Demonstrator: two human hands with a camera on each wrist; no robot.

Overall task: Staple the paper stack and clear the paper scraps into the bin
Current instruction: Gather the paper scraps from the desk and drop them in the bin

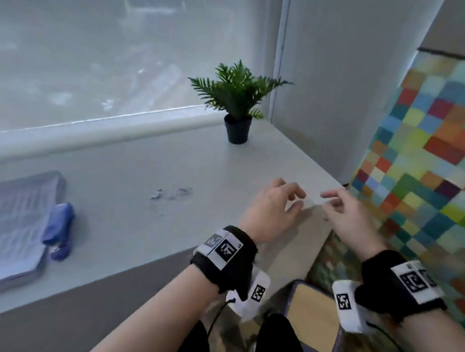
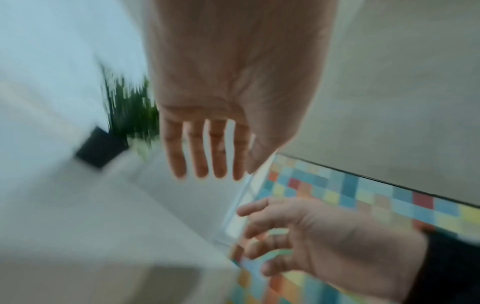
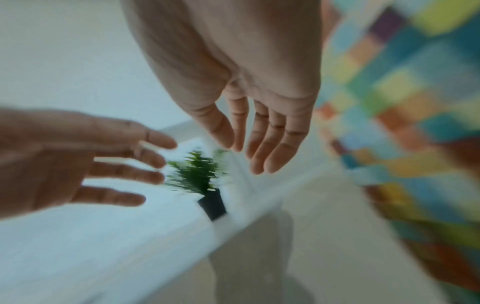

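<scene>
A thick paper stack (image 1: 7,230) lies at the left end of the white sill (image 1: 130,218). A blue stapler (image 1: 59,226) lies against its right edge. Small paper scraps (image 1: 171,195) are scattered mid-sill, blurred. My left hand (image 1: 274,208) hovers over the sill's right front corner, fingers relaxed and holding nothing; the left wrist view shows its fingers (image 2: 202,152) straight. My right hand (image 1: 343,212) hangs just past that corner, facing the left one, fingers loose and empty, straight fingers (image 3: 270,139) in its wrist view. A bin (image 1: 313,319) with a tan inside stands on the floor below my wrists.
A small potted fern (image 1: 237,105) in a black pot stands at the sill's back right, by the window frame. A rug of coloured squares (image 1: 430,166) covers the floor on the right. A white wall (image 1: 341,73) closes off the sill's right end.
</scene>
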